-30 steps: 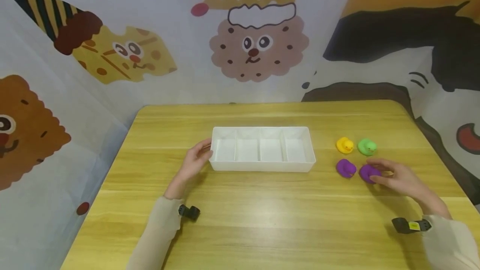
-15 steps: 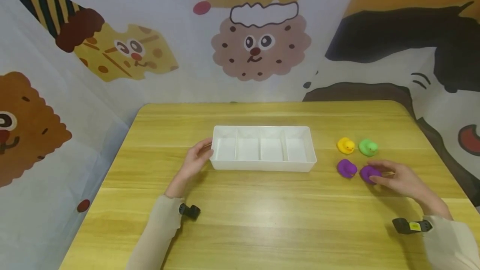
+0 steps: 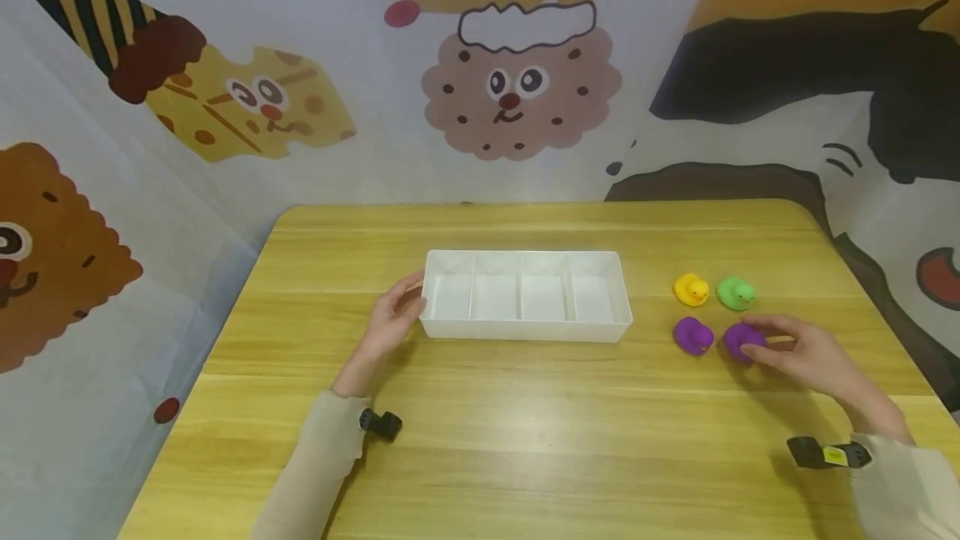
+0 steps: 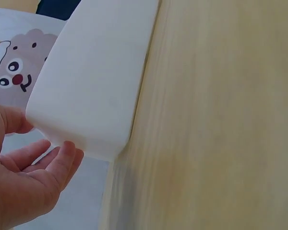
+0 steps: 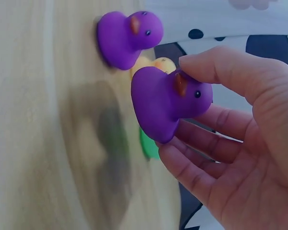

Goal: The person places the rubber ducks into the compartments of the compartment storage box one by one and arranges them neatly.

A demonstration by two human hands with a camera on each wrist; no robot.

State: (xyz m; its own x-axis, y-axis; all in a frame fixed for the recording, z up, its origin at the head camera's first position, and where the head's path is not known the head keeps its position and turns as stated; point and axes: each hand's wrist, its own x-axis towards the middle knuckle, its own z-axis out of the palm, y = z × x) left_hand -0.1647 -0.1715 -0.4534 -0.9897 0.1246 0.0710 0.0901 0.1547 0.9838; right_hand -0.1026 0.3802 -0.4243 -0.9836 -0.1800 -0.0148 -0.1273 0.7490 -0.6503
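Note:
In the head view, my left hand [image 3: 394, 314] is at the left end of a white box with divided compartments [image 3: 525, 332]. The left wrist view has its thumb at the box's [image 4: 96, 72] rim and its fingertips against the end wall. My right hand [image 3: 813, 355] pinches a purple toy duck [image 3: 742, 342]; in the right wrist view the thumb is on the duck's [image 5: 153, 100] head, fingers on its far side. Its shadow lies apart on the table. Close by sit another purple duck [image 3: 692, 336], a yellow duck [image 3: 691, 290] and a green duck [image 3: 736, 294].
Everything is on a wood-grain table [image 3: 487, 440]. A cloth printed with cartoon faces [image 3: 517, 182] hangs behind the table's back edge. Small black cameras [image 3: 382, 424] are strapped at both sleeve cuffs.
In the last half second my right hand has shifted slightly right with the purple duck, which now shows more tilted. The left hand and the box have stayed put.

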